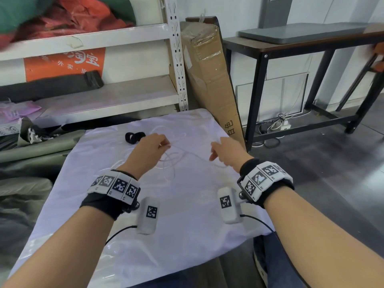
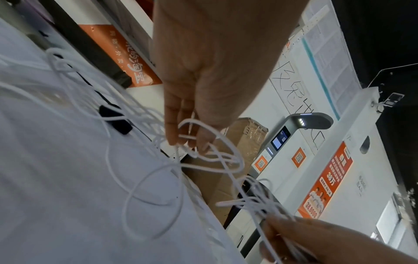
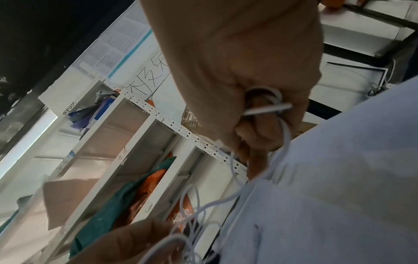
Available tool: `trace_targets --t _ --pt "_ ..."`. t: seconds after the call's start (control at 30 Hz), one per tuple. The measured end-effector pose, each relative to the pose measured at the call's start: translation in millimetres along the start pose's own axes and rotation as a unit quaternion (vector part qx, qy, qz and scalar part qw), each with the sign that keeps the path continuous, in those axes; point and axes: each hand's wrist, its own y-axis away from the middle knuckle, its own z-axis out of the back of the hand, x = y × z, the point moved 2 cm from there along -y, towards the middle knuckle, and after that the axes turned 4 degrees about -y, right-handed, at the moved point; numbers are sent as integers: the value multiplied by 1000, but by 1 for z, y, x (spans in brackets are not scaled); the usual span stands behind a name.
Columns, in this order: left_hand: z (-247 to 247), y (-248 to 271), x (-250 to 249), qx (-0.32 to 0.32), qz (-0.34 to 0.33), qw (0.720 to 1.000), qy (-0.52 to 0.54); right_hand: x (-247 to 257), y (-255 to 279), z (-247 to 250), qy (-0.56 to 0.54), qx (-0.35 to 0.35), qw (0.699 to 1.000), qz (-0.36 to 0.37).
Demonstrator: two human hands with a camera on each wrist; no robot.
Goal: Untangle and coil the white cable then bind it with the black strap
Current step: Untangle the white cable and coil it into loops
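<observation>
Above a white-covered tabletop (image 1: 187,215), the left hand (image 1: 151,148) pinches loops of the white cable (image 2: 210,157) between thumb and fingertips, while the right hand (image 1: 226,151) curls its fingers around the cable's other end, a small loop and plug showing in its fist in the right wrist view. The cable sags between the 2 hands, its tangled slack lying on the cloth below them; the black strap (image 1: 134,137) lies near the tabletop's far edge, just beyond the left hand.

"外卖" on orange sign (image 1: 64,64)
</observation>
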Motion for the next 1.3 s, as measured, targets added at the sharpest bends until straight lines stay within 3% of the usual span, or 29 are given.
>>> trace_targets --t 0.07,0.13,0.33,0.43,0.53,0.63,0.73,0.83,0.9,1.0,1.1,1.2,1.3 --pt "6 -4 -5 -64 -49 997 5 6 9 -9 -18 106 994 -16" --pt "10 -8 -6 -90 -91 992 1 11 15 -12 -121 172 977 -26" --pt "14 -10 1 -113 -141 983 -12 11 15 -4 -373 252 892 -48" --pt "14 -9 3 -133 -155 979 -27 12 8 1 -553 197 807 -64" --pt "12 -10 16 -118 -151 980 -59 6 -7 12 -677 70 728 -77" --pt "15 -15 29 -103 -175 973 -109 -4 -14 23 -723 -27 686 -72" --pt "30 -22 45 -124 -135 976 -116 -12 -11 31 -686 -114 712 -97" --pt "43 -23 78 -118 58 985 -111 -19 -8 33 -671 -161 715 -113" --pt "35 -18 86 -70 106 983 -130 -18 -10 27 -696 -130 698 -104" --pt "13 -14 74 -13 86 986 -140 -9 -11 17 -701 -81 703 -88" --pt "2 -14 45 -29 58 992 -105 2 -8 12 -674 -46 734 -72" --pt "-6 -16 0 -56 -14 998 -22 12 -6 10 -648 4 760 -53" --pt "-25 -21 -38 -4 -38 998 44 21 -4 11 -643 51 763 -36"
